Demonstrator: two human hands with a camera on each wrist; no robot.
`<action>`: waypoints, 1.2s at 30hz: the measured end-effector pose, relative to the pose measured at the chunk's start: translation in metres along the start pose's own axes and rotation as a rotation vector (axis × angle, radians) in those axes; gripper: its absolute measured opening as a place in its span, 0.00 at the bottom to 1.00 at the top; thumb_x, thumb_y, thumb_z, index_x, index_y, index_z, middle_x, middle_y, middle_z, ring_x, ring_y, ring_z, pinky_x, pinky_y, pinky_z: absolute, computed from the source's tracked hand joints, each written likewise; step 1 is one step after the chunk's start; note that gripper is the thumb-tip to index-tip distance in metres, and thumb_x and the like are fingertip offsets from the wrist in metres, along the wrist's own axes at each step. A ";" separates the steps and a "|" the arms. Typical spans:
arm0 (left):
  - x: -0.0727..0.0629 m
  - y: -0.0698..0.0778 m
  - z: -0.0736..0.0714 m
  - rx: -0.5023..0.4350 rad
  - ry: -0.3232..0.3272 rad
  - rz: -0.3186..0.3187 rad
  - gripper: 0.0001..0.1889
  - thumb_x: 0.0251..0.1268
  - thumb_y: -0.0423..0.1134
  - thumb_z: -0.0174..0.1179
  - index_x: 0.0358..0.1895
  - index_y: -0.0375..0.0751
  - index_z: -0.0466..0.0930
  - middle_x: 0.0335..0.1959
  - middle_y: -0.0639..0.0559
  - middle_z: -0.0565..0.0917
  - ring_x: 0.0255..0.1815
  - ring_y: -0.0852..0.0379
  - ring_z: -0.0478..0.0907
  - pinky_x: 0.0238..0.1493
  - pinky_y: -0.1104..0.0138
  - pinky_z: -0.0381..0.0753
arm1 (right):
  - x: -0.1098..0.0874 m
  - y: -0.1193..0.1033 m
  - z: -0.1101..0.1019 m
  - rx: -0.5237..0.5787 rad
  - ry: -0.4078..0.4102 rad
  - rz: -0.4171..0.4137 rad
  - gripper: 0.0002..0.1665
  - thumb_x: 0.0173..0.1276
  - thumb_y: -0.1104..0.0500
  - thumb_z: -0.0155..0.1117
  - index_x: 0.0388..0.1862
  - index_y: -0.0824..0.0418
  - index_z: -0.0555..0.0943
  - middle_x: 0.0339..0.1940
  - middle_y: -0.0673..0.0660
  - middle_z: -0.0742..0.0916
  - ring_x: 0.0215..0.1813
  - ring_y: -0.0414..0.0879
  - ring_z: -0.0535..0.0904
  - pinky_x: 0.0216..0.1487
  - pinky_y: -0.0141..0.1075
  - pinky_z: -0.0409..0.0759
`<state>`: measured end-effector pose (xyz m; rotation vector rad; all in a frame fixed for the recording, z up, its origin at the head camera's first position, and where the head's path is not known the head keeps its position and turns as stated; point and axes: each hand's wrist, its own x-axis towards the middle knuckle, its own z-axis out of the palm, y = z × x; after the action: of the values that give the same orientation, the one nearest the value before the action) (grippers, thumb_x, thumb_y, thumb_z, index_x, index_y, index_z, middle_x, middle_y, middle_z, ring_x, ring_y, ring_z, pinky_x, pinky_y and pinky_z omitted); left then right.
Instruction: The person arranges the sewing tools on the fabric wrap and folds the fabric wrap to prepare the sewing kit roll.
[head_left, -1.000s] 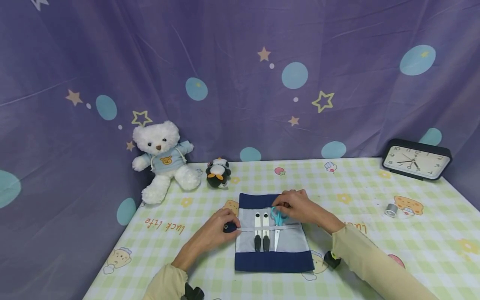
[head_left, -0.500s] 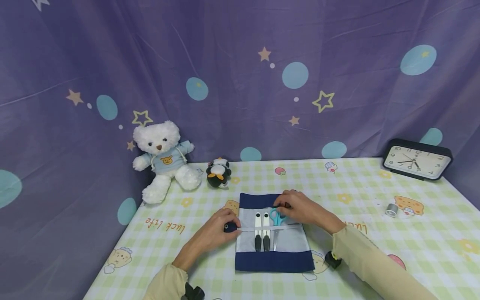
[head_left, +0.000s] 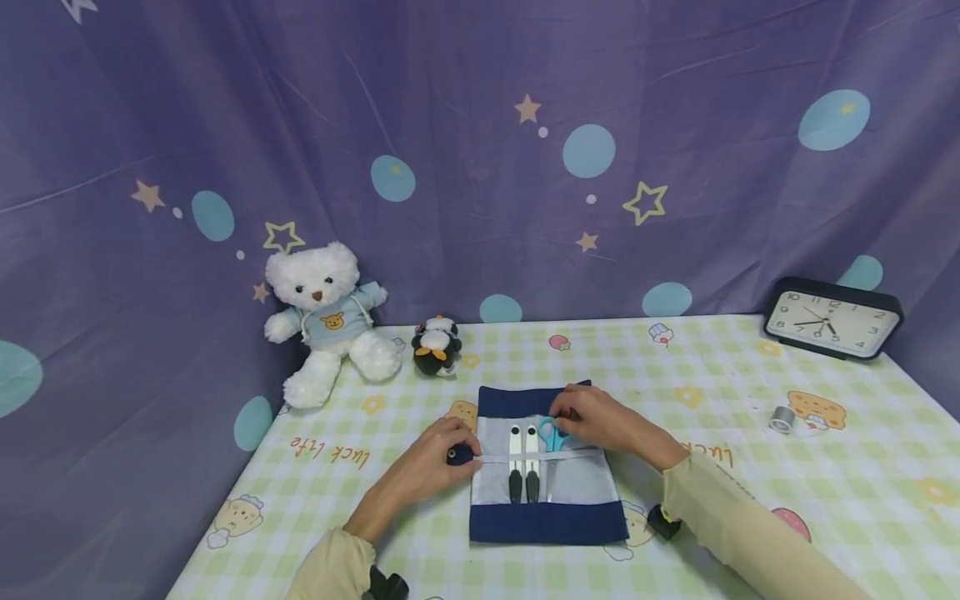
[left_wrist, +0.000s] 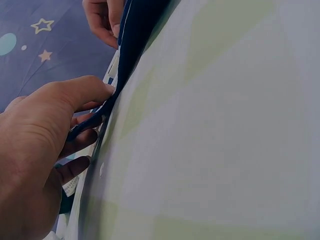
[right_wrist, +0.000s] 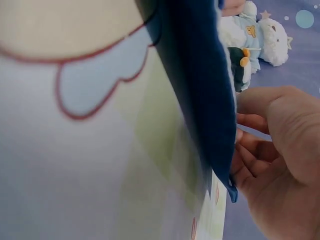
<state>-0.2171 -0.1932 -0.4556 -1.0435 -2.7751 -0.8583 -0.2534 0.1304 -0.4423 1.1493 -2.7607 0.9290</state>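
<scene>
At the pouch's (head_left: 547, 525) 9 o'clock edge the tab (head_left: 458, 454) is pinched by the left hand (head_left: 433, 458), presumably for steadiness, while near 12 o'clock the scissors (head_left: 552, 438), lying beneath the retaining strap (head_left: 577, 455), are pinched by the right hand (head_left: 596, 418).

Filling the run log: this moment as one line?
left hand: pinches navy cloth tab of navy-and-grey fabric pouch | right hand: holds turquoise ring-handled scissors | two slim white-and-black tools: under pale band

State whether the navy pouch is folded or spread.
Spread: in the head view, the navy pouch lies open, its grey lining facing up, exposing two white tools and turquoise scissors.
</scene>
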 end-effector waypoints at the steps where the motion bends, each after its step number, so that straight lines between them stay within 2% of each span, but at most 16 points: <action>1: 0.000 0.000 0.000 0.002 0.001 0.000 0.06 0.66 0.40 0.72 0.40 0.53 0.84 0.44 0.62 0.78 0.48 0.60 0.75 0.54 0.58 0.76 | 0.000 0.000 0.000 0.005 0.000 0.001 0.06 0.74 0.63 0.68 0.46 0.62 0.87 0.36 0.46 0.81 0.35 0.37 0.74 0.36 0.35 0.77; 16: -0.001 0.000 0.000 0.007 -0.007 -0.018 0.05 0.67 0.41 0.71 0.40 0.53 0.84 0.43 0.63 0.78 0.48 0.61 0.74 0.55 0.58 0.77 | -0.001 -0.003 -0.001 0.035 -0.031 0.021 0.06 0.76 0.62 0.66 0.47 0.60 0.87 0.35 0.45 0.80 0.35 0.38 0.71 0.37 0.37 0.74; 26: 0.000 0.001 0.000 0.001 -0.006 -0.017 0.05 0.66 0.40 0.71 0.40 0.52 0.84 0.43 0.63 0.79 0.47 0.61 0.74 0.54 0.58 0.77 | -0.002 -0.005 0.000 0.017 -0.028 0.033 0.10 0.73 0.59 0.70 0.48 0.63 0.87 0.39 0.49 0.82 0.36 0.38 0.73 0.38 0.37 0.77; 36: 0.000 0.001 0.000 -0.002 -0.007 -0.021 0.05 0.66 0.40 0.71 0.40 0.52 0.84 0.43 0.62 0.79 0.46 0.61 0.74 0.53 0.59 0.77 | -0.004 -0.004 -0.002 0.044 -0.066 0.068 0.12 0.70 0.65 0.67 0.51 0.64 0.86 0.43 0.52 0.82 0.37 0.40 0.73 0.40 0.37 0.77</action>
<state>-0.2166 -0.1924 -0.4553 -1.0214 -2.7963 -0.8619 -0.2483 0.1313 -0.4393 1.1178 -2.8625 0.9807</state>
